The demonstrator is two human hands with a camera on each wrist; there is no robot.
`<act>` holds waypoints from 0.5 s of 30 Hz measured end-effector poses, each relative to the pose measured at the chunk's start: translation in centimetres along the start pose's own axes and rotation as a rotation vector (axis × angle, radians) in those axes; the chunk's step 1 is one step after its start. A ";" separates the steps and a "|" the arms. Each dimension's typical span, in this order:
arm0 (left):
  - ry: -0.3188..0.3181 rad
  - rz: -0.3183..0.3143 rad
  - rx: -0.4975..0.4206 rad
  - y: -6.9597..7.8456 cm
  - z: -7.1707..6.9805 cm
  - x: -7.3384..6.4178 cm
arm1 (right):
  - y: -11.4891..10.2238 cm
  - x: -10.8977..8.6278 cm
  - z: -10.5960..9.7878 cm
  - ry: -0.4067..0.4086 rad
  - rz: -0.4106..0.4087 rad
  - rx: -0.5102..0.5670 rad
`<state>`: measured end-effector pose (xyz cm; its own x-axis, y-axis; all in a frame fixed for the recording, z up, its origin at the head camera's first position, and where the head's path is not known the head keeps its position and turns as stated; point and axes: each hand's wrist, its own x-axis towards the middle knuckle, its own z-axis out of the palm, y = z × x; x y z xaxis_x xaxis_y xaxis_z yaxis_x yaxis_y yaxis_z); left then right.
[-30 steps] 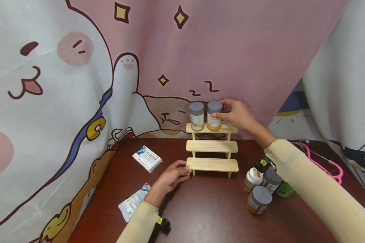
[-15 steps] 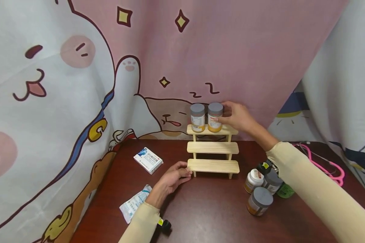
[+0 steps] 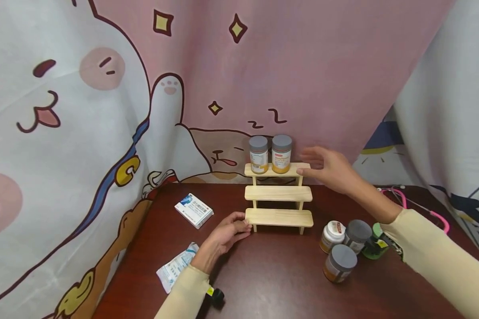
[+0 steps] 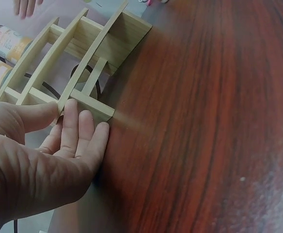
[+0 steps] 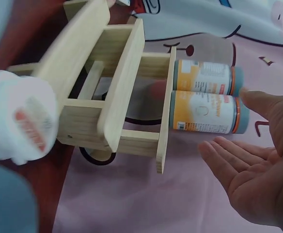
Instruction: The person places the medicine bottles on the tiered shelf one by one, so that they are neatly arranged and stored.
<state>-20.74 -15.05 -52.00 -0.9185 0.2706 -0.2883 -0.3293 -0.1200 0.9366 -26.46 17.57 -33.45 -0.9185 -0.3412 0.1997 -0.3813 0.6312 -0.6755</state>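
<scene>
Your left hand pinches the left end of the wooden rack's bottom tier on the desk; your right hand, fingers extended, is just beside two upright grey-lidded jars on its top tier.

Right grip now off right-hand jar

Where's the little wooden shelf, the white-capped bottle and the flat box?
Wooden shelf (image 3: pixel 278 192): head view, on its middle step.
White-capped bottle (image 3: pixel 330 239): head view, just under its cap.
Flat box (image 3: pixel 194 209): head view, printed top.
</scene>
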 end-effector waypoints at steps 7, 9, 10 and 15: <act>0.010 0.008 0.002 0.0 0.0 0.1 | 0.8 -4.6 -1.1 -0.001 0.020 0.033; 0.012 0.011 0.001 0.0 0.1 0.1 | 1.4 -6.0 -1.4 0.014 0.031 0.021; 0.010 0.016 0.002 0.0 0.1 0.1 | 1.8 -6.7 -1.5 0.024 0.033 0.020; 0.004 0.022 0.006 0.0 0.2 -0.2 | 3.8 -10.2 -1.4 0.064 0.040 0.005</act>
<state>-20.58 -14.95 -51.90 -0.9264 0.2638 -0.2687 -0.3079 -0.1201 0.9438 -18.68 24.42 -37.11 -0.9378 -0.2704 0.2175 -0.3439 0.6401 -0.6870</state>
